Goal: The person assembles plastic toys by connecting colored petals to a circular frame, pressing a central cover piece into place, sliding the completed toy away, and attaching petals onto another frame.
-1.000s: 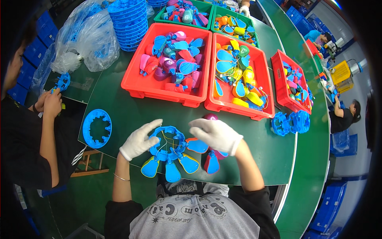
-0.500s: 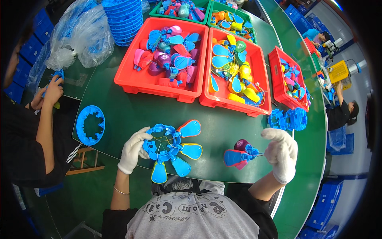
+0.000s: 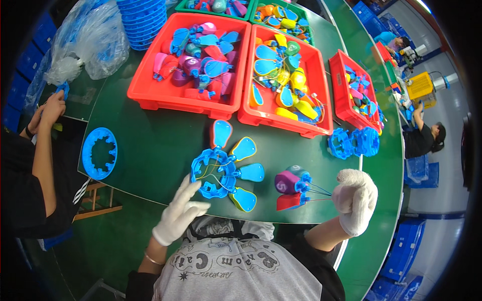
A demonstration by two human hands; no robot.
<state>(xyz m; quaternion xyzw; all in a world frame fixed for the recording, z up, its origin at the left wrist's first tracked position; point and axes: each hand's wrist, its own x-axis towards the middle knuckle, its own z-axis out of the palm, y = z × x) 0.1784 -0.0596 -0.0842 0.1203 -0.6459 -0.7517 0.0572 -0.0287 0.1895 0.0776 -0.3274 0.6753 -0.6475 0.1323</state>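
Note:
A blue plastic ring lies on the green table before me, thin wires across its middle. Several paddle-shaped blue petals with coloured edges fan out from its upper and right sides. My left hand, in a white glove, has its fingers apart at the ring's lower left; the fingertips reach its rim. To the right, my gloved right hand is closed on thin wires. These wires lead to a cluster of petal pieces in purple, red and grey-green, tilted at the table's near edge.
Red bins of petal pieces stand beyond the ring. A loose blue ring lies left; blue ring frames sit right. Stacked blue baskets and plastic bags are far left. A co-worker's hands work at left.
The ring with its petals has turned counter-clockwise. My left hand has moved from gripping its left side to below it, fingers spread. The cluster on my right hand's wires has swung round.

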